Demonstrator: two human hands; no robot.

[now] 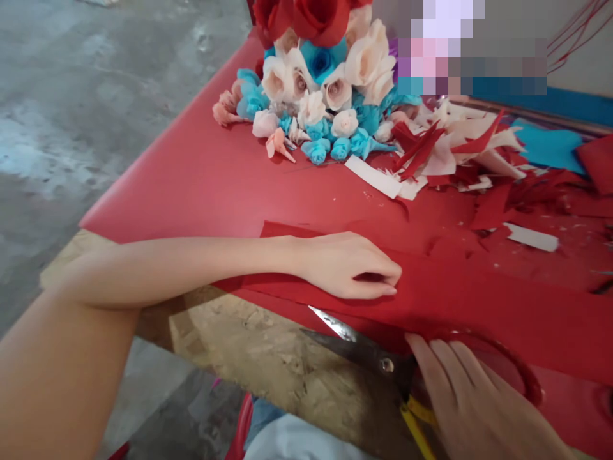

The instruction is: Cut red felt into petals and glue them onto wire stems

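My left hand (pixel 352 265) reaches across from the left and lies on a long red sheet (pixel 479 291), paper or cloth. Its fingers are curled, with thumb and forefinger closed together against the sheet. Lower right, my right hand (pixel 469 390) grips a pair of large scissors (pixel 385 364), fingers over the handles. The blades stand slightly apart and point left, close to the sheet's near edge and just below my left hand. One red-rimmed handle loop shows beyond my fingers; yellow shows on the lower handle. My right thumb is hidden.
Red, white and blue handmade flowers (pixel 325 83) crowd the back of the red-covered table (pixel 205 166). Scraps of red and white (pixel 460 147) are heaped at the right, near a blue piece (pixel 550 144). A rough board edge (pixel 268 345) runs along the front.
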